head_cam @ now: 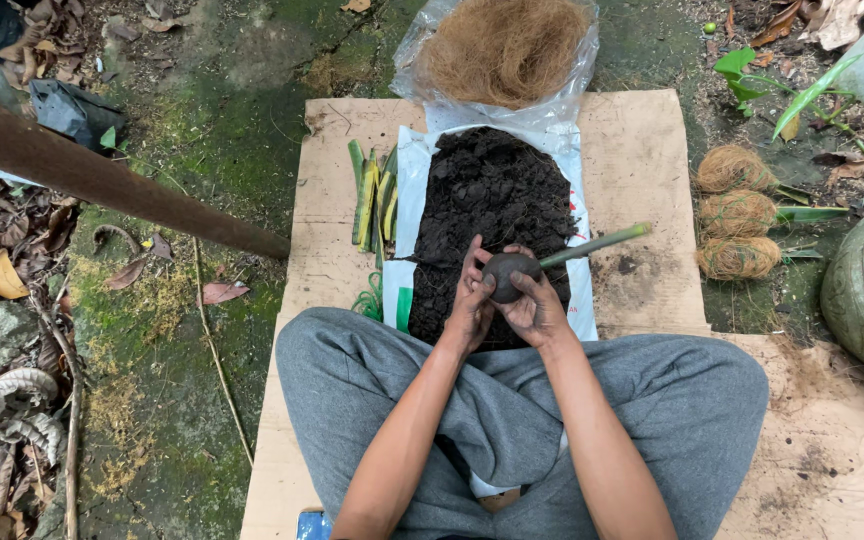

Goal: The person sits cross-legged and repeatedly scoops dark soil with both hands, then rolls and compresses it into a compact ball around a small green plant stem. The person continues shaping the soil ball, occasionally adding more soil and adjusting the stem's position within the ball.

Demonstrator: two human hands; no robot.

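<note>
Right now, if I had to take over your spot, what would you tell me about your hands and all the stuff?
Left hand and right hand: both cupped around the soil ball, with a green cutting sticking out to the right.
Loose soil lies on the white bag just ahead; spare cuttings to its left; coconut fibre beyond.
Done: three fibre-wrapped balls on the right.
Left: this ball has no fibre on it.
</note>
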